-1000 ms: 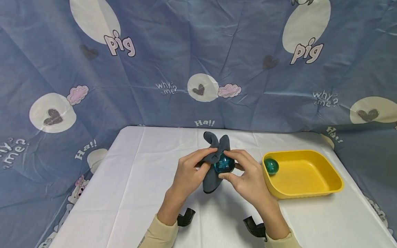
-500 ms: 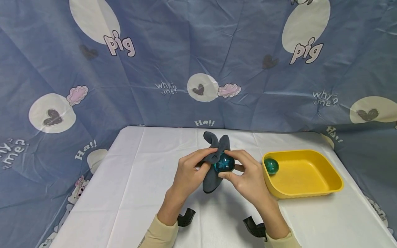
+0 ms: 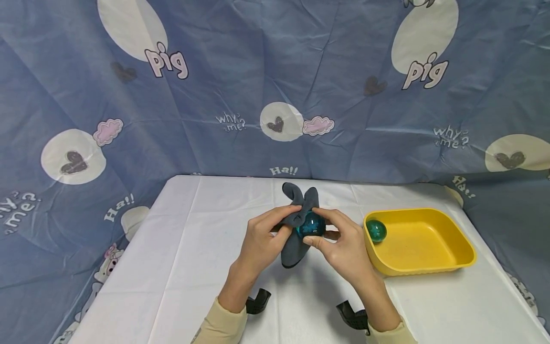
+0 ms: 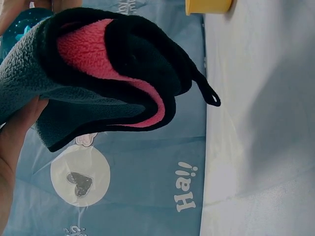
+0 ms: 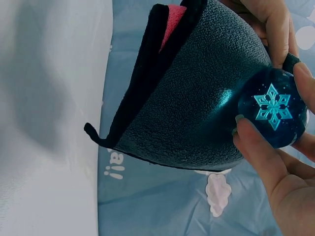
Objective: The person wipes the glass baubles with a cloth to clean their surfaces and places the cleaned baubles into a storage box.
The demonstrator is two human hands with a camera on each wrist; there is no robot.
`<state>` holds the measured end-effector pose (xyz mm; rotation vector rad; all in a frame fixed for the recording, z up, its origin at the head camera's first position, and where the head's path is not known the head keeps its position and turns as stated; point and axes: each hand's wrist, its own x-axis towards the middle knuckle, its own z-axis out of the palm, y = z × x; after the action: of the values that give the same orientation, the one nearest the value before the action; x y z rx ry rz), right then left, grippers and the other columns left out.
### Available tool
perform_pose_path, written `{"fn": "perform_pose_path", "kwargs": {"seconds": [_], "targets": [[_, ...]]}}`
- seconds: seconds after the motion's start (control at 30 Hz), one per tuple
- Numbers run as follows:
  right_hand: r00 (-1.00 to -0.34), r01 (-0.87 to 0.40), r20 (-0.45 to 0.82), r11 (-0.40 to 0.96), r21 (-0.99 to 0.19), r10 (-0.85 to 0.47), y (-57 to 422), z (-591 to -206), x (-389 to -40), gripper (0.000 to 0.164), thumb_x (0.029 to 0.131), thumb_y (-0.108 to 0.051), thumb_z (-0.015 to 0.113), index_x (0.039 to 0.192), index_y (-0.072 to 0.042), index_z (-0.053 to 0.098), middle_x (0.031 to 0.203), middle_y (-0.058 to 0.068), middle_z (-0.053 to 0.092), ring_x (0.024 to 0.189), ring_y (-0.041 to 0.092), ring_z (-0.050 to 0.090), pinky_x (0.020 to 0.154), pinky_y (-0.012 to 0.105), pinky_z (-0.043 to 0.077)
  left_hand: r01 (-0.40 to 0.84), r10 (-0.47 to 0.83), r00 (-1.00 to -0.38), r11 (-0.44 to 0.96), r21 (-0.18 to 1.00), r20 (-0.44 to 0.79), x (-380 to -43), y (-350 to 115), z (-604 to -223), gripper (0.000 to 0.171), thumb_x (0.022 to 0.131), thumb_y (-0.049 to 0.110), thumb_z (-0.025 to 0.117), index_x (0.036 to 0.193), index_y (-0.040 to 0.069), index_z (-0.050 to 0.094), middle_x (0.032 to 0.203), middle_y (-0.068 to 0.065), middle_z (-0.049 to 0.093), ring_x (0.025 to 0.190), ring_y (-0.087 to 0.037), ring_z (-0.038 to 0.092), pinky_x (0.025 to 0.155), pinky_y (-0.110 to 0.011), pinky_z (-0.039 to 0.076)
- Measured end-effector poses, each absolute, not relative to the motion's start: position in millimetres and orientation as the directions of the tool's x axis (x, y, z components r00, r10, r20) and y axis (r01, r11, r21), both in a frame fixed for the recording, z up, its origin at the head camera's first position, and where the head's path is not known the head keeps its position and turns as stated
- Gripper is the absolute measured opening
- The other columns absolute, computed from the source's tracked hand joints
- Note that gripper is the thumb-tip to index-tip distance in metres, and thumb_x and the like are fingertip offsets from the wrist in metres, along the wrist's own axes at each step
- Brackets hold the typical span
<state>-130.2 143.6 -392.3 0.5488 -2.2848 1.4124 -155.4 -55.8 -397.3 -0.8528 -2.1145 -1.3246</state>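
Observation:
My left hand (image 3: pixel 263 237) grips a bunched dark grey cloth (image 3: pixel 294 251) above the white table. In the left wrist view the folded cloth (image 4: pixel 83 49) shows a pink inner side, black edging and a small hanging loop. Thumb and fingers of my right hand (image 3: pixel 347 246) pinch a clear teal ball (image 3: pixel 312 224) against the cloth's right side. A bright snowflake shows inside the ball (image 5: pixel 273 108) in the right wrist view, where the cloth (image 5: pixel 197 98) spreads right beside it. The ball's left edge is partly covered by cloth in the head view.
To the right stands a yellow tray (image 3: pixel 423 272) with a second teal ball (image 3: pixel 376 231) at its left end. Black wrist-mount pieces (image 3: pixel 258 302) stick out beside both forearms. A blue printed curtain (image 3: pixel 240 71) hangs behind the white-covered table (image 3: pixel 206 248).
The ball has turned slightly and shifted a touch to the right in my right fingers. My left hand, the cloth and the tray keep their places.

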Motion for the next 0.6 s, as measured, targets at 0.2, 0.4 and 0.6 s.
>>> {"fn": "perform_pose_path", "kwargs": {"seconds": [0.2, 0.4, 0.6], "targets": [[-0.846, -0.516, 0.519, 0.420, -0.746, -0.118, 143.4, -391.9, -131.0, 0.053, 0.077, -0.028, 0.086, 0.126, -0.023, 0.066, 0.117, -0.003, 0.069, 0.101, 0.009, 0.066, 0.076, 0.022, 0.060, 0.723, 0.251, -0.687, 0.337, 0.604, 0.682, -155.5, -56.8, -396.7, 0.036, 0.095, 0.003, 0.059, 0.126, 0.019, 0.068, 0.119, -0.003, 0.072, 0.098, -0.012, 0.072, 0.071, -0.017, 0.058], [-0.857, -0.496, 0.502, 0.443, -0.747, -0.113, 142.8, -391.8, -131.7, 0.048, 0.082, -0.030, 0.082, 0.127, -0.023, 0.066, 0.118, -0.003, 0.070, 0.097, 0.010, 0.068, 0.074, 0.022, 0.060, 0.729, 0.252, -0.680, 0.329, 0.600, 0.688, -155.7, -57.5, -396.5, 0.035, 0.096, 0.004, 0.059, 0.126, 0.018, 0.068, 0.119, -0.004, 0.072, 0.096, -0.012, 0.072, 0.071, -0.016, 0.058], [-0.881, -0.454, 0.464, 0.436, -0.777, -0.091, 141.2, -391.8, -131.9, 0.044, 0.084, -0.029, 0.080, 0.126, -0.025, 0.066, 0.116, -0.003, 0.071, 0.096, 0.010, 0.069, 0.074, 0.022, 0.060, 0.729, 0.254, -0.681, 0.334, 0.598, 0.687, -156.0, -57.5, -397.2, 0.036, 0.095, 0.003, 0.059, 0.126, 0.018, 0.069, 0.118, -0.003, 0.072, 0.096, -0.012, 0.072, 0.071, -0.015, 0.057]]}}
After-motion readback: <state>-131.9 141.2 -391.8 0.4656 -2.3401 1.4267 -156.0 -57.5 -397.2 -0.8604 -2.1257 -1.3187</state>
